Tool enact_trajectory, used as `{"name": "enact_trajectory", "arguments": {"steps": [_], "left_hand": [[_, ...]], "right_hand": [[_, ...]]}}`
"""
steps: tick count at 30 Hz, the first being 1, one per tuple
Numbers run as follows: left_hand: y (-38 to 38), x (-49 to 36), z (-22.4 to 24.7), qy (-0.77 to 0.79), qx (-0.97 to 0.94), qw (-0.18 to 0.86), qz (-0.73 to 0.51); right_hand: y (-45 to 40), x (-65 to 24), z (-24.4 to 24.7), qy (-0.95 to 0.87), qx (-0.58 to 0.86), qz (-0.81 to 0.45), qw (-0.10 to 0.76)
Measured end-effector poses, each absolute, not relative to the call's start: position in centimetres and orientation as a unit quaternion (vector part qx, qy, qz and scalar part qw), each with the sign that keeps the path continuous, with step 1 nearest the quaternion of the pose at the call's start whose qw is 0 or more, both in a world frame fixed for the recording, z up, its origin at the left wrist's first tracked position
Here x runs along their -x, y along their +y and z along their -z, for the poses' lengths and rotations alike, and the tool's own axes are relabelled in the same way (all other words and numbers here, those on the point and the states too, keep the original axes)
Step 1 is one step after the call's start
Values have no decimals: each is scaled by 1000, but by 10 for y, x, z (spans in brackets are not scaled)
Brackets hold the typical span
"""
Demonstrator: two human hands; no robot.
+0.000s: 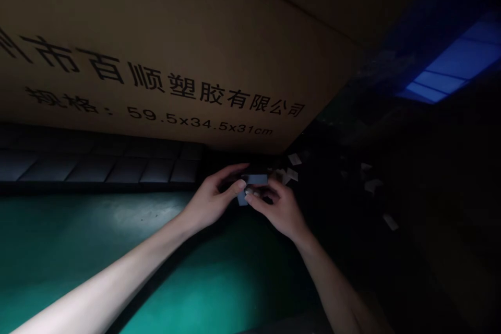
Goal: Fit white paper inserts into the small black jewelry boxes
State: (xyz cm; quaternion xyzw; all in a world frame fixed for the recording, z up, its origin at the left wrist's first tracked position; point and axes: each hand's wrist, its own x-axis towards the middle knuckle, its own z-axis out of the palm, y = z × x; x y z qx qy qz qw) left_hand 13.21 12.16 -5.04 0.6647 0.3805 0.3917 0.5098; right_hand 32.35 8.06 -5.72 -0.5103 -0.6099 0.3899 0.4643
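My left hand (pixel 217 195) and my right hand (pixel 279 202) meet over the table near its far edge. Between them is a small blue-grey box-like piece (pixel 257 179), with a flat bar-shaped face on top and another pale part lower down. My left thumb presses on its left end, and the left fingers curl behind it. The right thumb and fingers pinch its lower right side. Shadow and my fingers hide much of the piece, so its exact kind is unclear.
A row of dark, flat-topped small boxes (pixel 156 169) runs along the left. Behind stands a large printed cardboard carton (pixel 188 52). Small white paper scraps (pixel 293 174) lie to the right in deep shadow. The green tabletop (pixel 188 292) spreads below my arms.
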Motion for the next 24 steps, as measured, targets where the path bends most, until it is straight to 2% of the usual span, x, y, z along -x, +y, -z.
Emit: {"name": "enact_trajectory", "arguments": {"steps": [4, 7, 9, 13, 18, 24], "left_hand": [[120, -133, 51, 374, -660, 518, -395], [120, -133, 50, 377, -624, 551, -405], [120, -133, 50, 381, -574, 594, -415], [120, -133, 49, 387, -489, 649, -435], [119, -135, 51, 403, -481, 658, -417], [118, -136, 49, 413, -497, 648, -402]], "right_hand": [[81, -317, 60, -555, 501, -441, 497], [81, -314, 63, -531, 491, -434, 538], [81, -315, 65, -556, 473, -400, 554], [83, -323, 66, -686, 426, -290, 514], [84, -329, 64, -777, 377, -101, 493], [83, -323, 70, -777, 376, -31, 503]]}}
